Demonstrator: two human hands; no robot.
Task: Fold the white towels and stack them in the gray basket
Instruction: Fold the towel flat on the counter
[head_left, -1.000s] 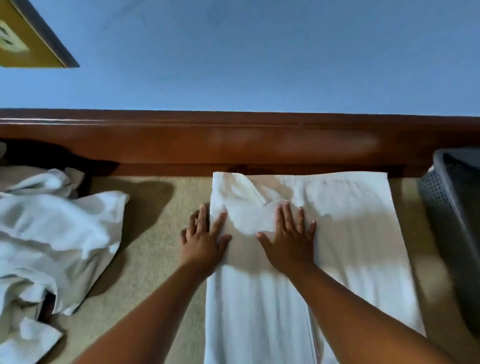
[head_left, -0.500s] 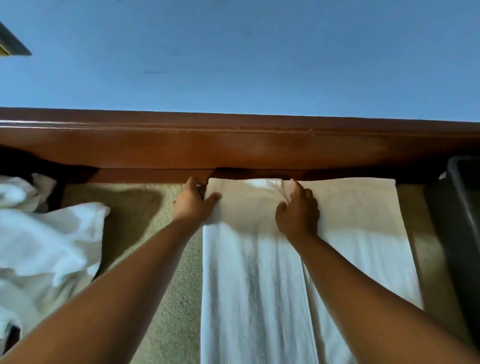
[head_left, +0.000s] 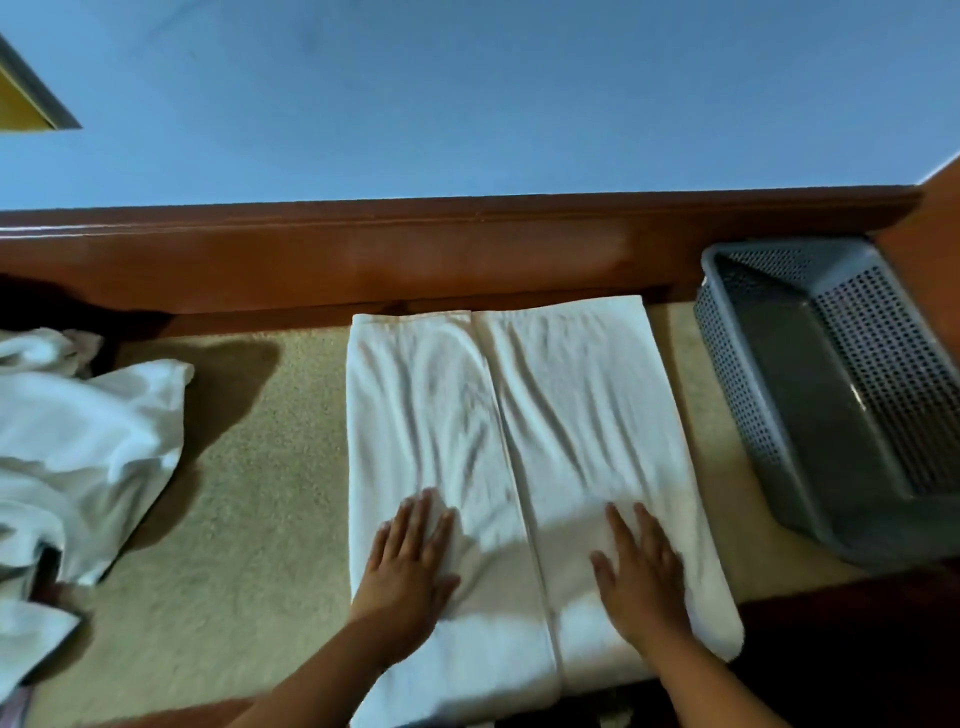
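Both hands lie flat with fingers straight and slightly spread, gripping nothing: the left hand (head_left: 410, 564) presses the left panel of the folded white towel (head_left: 519, 415) low in the frame, and the right hand (head_left: 641, 569) presses the right panel across the centre seam. The towel lies mid-frame on the tan surface (head_left: 249, 493), the gray basket (head_left: 737, 384) just beside it at the right edge and a pile of unfolded towels (head_left: 88, 441) at the left. Half a second ago both hands curled over the towel's far edge by the wooden rail (head_left: 415, 249); now they rest at its near end.
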